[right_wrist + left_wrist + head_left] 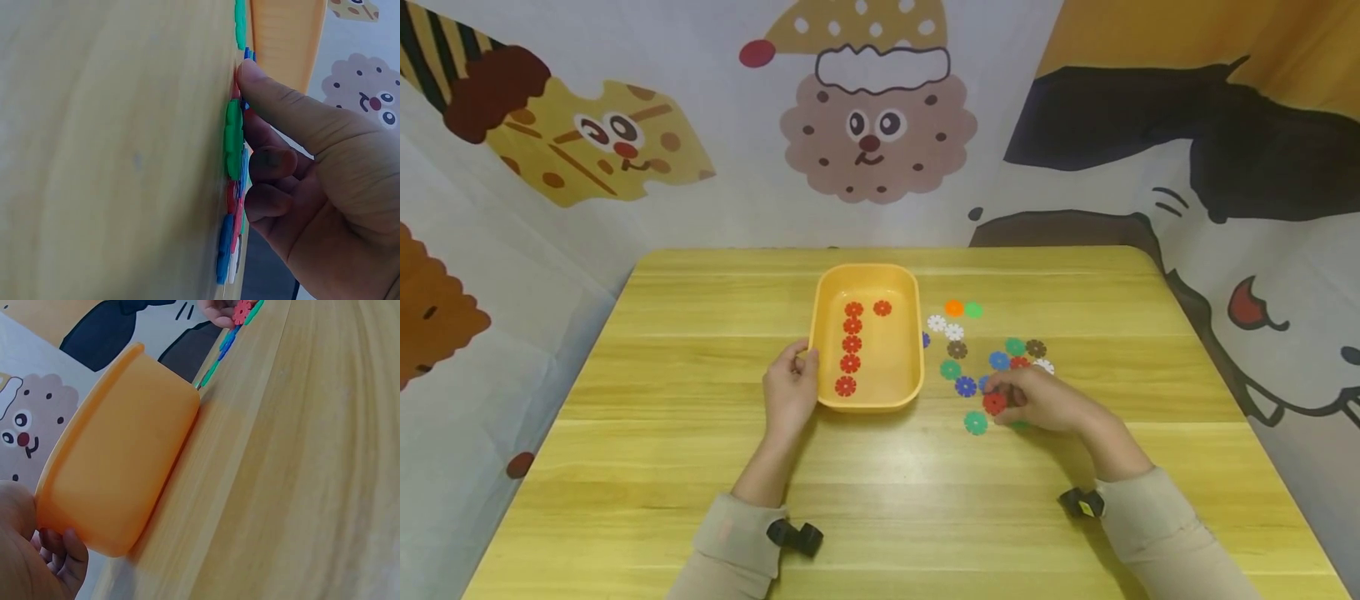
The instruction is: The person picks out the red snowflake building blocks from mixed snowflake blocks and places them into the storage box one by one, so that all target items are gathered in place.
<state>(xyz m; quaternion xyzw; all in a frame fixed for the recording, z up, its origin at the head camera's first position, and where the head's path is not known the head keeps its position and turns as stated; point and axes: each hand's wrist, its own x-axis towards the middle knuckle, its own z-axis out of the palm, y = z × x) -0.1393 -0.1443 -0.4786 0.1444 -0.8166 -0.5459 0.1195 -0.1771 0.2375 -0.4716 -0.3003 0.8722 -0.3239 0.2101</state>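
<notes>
My left hand point(790, 393) grips the left rim of a yellow plastic tray point(889, 362), its thumb and fingers at the edge. Inside lie several red snowflake discs point(850, 363), most in a column along the left side and one point(882, 308) at the upper right. To the right of the tray, my right hand point(1048, 400) pinches a red snowflake disc point(994, 404) between thumb and fingers, low over the scattered discs. A green disc point(233, 140) shows close below these fingers in the right wrist view, and the hand partly hides other discs.
Loose discs lie right of the tray: green point(975, 422), dark blue point(966, 386), brown point(957, 349), white point(936, 322), orange point(953, 308) and more around the right hand. The wooden table point(700, 333) meets a printed cloth point(722, 217) behind and at the sides.
</notes>
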